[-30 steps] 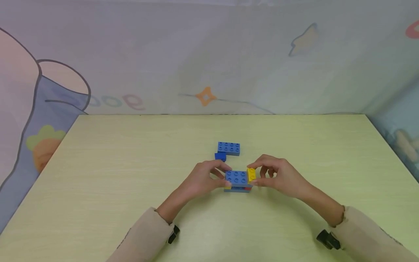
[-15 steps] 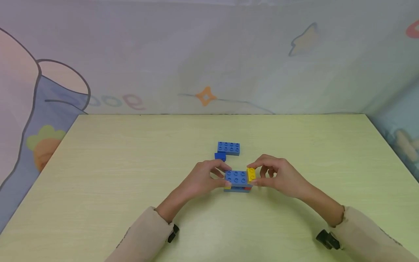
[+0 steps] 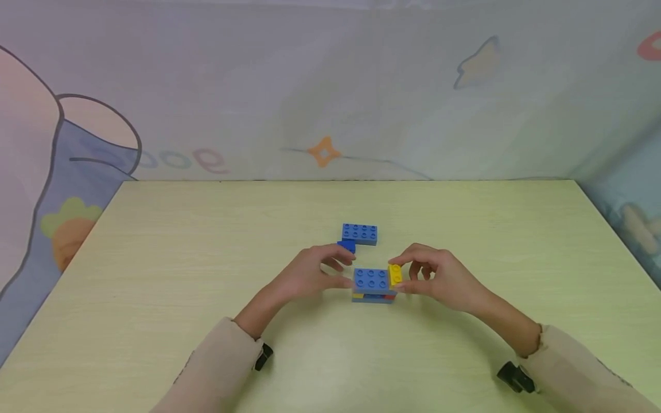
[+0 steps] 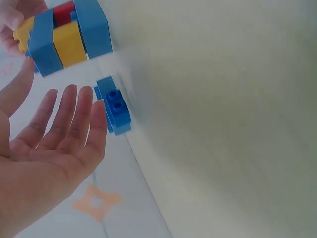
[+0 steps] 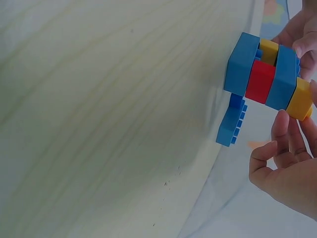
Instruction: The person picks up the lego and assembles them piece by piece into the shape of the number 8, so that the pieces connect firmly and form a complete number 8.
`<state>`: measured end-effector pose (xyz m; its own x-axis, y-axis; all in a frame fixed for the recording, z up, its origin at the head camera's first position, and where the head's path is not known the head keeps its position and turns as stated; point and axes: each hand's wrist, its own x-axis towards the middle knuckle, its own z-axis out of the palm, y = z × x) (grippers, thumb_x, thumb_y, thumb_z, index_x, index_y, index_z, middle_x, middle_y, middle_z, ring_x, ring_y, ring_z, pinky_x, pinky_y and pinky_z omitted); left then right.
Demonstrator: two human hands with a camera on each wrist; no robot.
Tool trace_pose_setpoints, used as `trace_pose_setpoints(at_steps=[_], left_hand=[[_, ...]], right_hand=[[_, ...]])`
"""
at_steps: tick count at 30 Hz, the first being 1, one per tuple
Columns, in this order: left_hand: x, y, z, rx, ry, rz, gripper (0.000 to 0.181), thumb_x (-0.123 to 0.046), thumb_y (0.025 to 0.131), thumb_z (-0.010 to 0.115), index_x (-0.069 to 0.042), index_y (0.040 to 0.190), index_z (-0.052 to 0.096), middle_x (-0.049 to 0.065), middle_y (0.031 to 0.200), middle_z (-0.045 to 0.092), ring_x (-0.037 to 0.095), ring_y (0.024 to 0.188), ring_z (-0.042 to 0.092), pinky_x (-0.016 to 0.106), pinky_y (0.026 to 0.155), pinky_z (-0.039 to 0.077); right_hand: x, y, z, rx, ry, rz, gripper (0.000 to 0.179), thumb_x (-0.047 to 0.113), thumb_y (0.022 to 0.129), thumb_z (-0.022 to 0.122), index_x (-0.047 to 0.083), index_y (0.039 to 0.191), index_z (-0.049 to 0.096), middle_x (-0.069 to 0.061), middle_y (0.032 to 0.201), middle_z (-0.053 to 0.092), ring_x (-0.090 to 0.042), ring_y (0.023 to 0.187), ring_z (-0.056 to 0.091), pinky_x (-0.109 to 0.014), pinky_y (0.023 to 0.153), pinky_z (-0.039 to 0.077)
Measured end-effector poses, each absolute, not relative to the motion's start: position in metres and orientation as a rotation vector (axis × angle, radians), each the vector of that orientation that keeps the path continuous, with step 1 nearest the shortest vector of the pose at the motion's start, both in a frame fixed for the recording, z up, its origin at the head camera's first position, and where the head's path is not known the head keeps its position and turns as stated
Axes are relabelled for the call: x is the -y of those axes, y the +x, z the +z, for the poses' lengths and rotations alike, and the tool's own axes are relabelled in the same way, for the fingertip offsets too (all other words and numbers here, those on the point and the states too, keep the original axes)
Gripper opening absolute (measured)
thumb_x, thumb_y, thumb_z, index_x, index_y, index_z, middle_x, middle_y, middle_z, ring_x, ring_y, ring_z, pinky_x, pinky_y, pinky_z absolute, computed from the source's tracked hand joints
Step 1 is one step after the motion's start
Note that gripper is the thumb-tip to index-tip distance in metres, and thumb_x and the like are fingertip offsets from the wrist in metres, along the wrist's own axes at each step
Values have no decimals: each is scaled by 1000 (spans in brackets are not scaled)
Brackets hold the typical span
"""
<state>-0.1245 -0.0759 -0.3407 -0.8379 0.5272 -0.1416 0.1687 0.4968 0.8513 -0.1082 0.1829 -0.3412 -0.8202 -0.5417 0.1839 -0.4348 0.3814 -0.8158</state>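
A small block stack stands on the table in the head view. Its base is a long blue brick (image 3: 373,299). Above that sit a lower yellow brick (image 4: 69,44) on the left and a red brick (image 5: 260,82) on the right, topped by another blue brick (image 3: 370,279). My right hand (image 3: 448,280) pinches a small yellow brick (image 3: 395,275) on the right end of this top brick, thumb in front and fingertip behind. Fingers loosely extended, my left hand (image 3: 308,274) is at the stack's left side and grips nothing; its thumb tip is close to the top blue brick.
Behind the stack lies a studded blue brick (image 3: 360,233), with a small darker blue brick (image 3: 346,246) against its front left. The pale wooden table (image 3: 206,241) ends at a printed cloth backdrop (image 3: 330,86).
My left hand has let go of the stack's left end and moved a little to the left, its fingers spreading. The right hand keeps its pinch on the small yellow brick.
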Motion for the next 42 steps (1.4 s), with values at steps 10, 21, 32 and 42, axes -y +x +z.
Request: trace_pose_setpoints(at_steps=[10, 21, 32, 42], left_hand=[[89, -149, -343, -2474, 421, 1199, 48, -15, 80, 71, -6, 124, 52, 8, 117, 57, 23, 105, 54, 35, 83, 47], [80, -164, -349, -2470, 347, 1111, 52, -12, 82, 69, -9, 129, 48, 6, 124, 53, 22, 110, 51, 34, 86, 46], [76, -155, -349, -2470, 399, 1066, 45, -8, 82, 68, -9, 124, 52, 5, 110, 61, 21, 103, 55, 31, 83, 46], [68, -158, -352, -2523, 479, 1093, 40, -5, 81, 68, -9, 119, 58, 6, 111, 58, 21, 99, 54, 30, 81, 47]], right_hand=[[-184, -108, -341, -2514, -911, -1436, 32, 2, 74, 74, 0, 105, 65, -3, 92, 60, -12, 68, 54, -22, 56, 39], [-182, -108, -342, -2503, -900, -1445, 32, 2, 74, 73, 1, 105, 65, -3, 92, 60, -12, 69, 54, -23, 56, 39], [-182, -108, -341, -2512, -877, -1429, 32, 3, 75, 73, 0, 105, 64, -3, 92, 60, -13, 69, 53, -23, 57, 40], [-182, -108, -341, -2518, -853, -1405, 33, 5, 75, 74, 0, 106, 64, -2, 92, 60, -13, 70, 53, -22, 57, 40]])
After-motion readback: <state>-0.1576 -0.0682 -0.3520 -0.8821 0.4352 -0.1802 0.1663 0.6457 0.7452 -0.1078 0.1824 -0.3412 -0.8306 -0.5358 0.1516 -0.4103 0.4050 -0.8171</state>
